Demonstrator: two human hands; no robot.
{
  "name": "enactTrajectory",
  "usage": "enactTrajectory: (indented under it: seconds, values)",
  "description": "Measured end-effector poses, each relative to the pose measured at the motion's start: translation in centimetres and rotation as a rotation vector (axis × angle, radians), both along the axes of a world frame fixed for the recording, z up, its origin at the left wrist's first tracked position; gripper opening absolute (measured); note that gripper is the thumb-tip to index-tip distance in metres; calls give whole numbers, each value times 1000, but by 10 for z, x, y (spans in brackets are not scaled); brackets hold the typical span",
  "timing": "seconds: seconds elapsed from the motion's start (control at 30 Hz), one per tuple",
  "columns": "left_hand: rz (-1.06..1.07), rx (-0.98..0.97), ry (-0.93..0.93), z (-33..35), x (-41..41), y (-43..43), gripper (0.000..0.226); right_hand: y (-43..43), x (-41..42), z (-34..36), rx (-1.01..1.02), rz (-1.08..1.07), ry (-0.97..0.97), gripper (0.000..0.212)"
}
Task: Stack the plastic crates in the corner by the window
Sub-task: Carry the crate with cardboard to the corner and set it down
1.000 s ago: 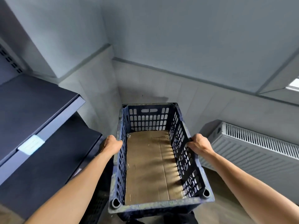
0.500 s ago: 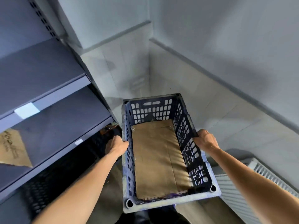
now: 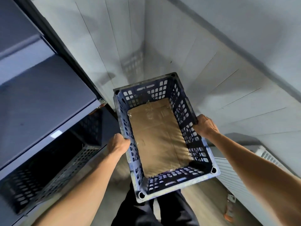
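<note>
I carry a dark blue perforated plastic crate (image 3: 177, 180) in front of me, above the floor, its far end toward the wall corner. A sheet of brown cardboard (image 3: 156, 137) lines its bottom. My left hand (image 3: 118, 143) grips the left long rim. My right hand (image 3: 206, 125) grips the right long rim. The crate is tilted a little, with its right side higher.
A dark metal shelving unit (image 3: 40, 98) fills the left, with a perforated panel (image 3: 70, 165) at its base. A white radiator (image 3: 241, 175) runs along the right wall. Pale tiled walls meet in a corner (image 3: 143, 51) ahead. My dark trousers (image 3: 156, 211) show below the crate.
My view has swung downward and to the right, so the corner now lies straight ahead. The crate has stayed in both hands and moved toward the corner, and the shelves look closer.
</note>
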State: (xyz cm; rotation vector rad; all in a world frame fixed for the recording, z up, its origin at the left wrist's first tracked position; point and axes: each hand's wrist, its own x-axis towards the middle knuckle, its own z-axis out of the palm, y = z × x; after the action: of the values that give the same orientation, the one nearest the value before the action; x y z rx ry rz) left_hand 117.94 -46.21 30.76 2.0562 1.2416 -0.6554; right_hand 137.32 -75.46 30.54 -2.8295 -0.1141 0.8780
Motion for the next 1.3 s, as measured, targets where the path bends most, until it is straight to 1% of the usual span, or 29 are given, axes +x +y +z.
enactTrajectory:
  seconds: [0.07, 0.17, 0.3, 0.53, 0.63, 0.7, 0.8, 0.87, 0.97, 1.07, 1.13, 1.3]
  values:
    - [30, -29, 11, -16, 4, -5, 29, -6, 6, -21, -2, 19, 39, 15]
    - [44, -22, -2, -40, 8, -12, 29, -8, 12, -44, 7, 50, 35, 26]
    - [75, 9, 3, -69, 13, -27, 28, -11, 21, -69, -9, 54, 27, 23]
    - [157, 27, 73, -123, 13, -69, 29, -33, 49, -138, 83, 155, 172, 30]
    - [235, 29, 110, -142, 11, -84, 17, -40, 59, -165, 89, 215, 209, 30]
    - [262, 14, 125, -156, 12, -93, 17, -41, 66, -180, 78, 244, 242, 28]
    - [278, 17, 125, -180, 10, -101, 23, -42, 73, -204, 56, 257, 234, 39]
    - [304, 7, 128, -202, 9, -104, 22, -40, 78, -228, 51, 263, 237, 41]
    - [319, -21, 147, -238, 5, -107, 18, -34, 80, -256, 60, 255, 239, 33]
    - [317, -40, 150, -278, 3, -113, 19, -35, 84, -291, 49, 278, 236, 21]
    - [310, -54, 153, -302, 2, -120, 22, -39, 85, -312, 32, 286, 226, 25]
    - [327, -23, 165, -362, 5, -139, 38, -47, 88, -354, 13, 301, 221, 28]
